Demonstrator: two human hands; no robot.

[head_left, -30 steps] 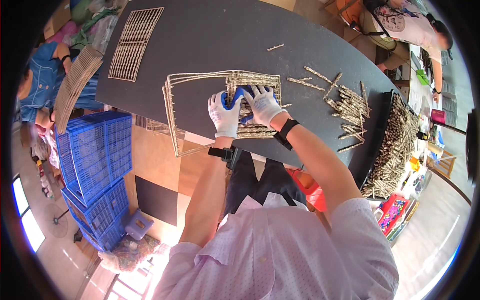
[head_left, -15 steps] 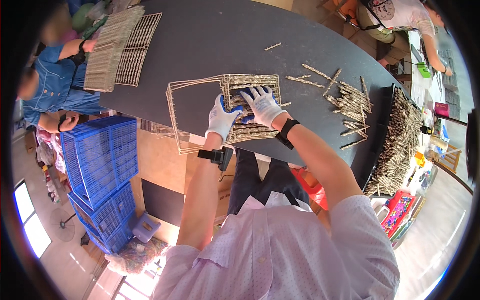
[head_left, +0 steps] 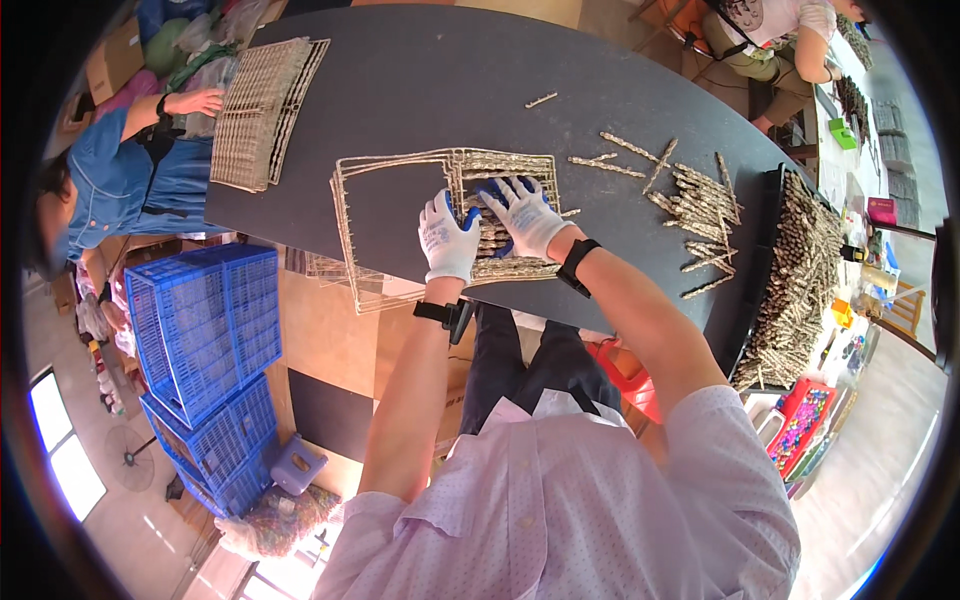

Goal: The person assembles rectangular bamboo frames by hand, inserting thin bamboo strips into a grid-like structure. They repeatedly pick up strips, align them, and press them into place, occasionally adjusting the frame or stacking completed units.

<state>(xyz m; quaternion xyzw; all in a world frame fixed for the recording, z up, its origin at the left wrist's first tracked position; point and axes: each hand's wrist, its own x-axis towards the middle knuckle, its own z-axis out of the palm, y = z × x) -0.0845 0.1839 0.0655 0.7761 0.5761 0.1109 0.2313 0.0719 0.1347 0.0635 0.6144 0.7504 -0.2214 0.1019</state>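
Note:
A rectangular wire frame (head_left: 347, 230) lies in front of me at the table's near edge, seemingly several layers thick. Its right half holds a row of twisted, braided-looking beige sticks (head_left: 510, 162); bare table shows through the left half. My left hand (head_left: 449, 240), in a white glove with blue palm, rests at the frame's middle bar, fingers extended and thumb apart towards the sticks. Spread flat over the sticks in the right half is my right hand (head_left: 530, 222), gloved alike. Its palm hides some of the sticks beneath.
Loose sticks (head_left: 700, 205) lie scattered to the right, beside a black tray (head_left: 768, 215) heaped with more. At far left, a co-worker's hand (head_left: 195, 102) touches a stack of filled frames (head_left: 262, 115). Blue plastic crates (head_left: 205, 325) stand below the table's left side.
My left hand has shifted slightly right and down along the middle bar. My right hand stays over the sticks. The co-worker's stack of frames has moved right on the table.

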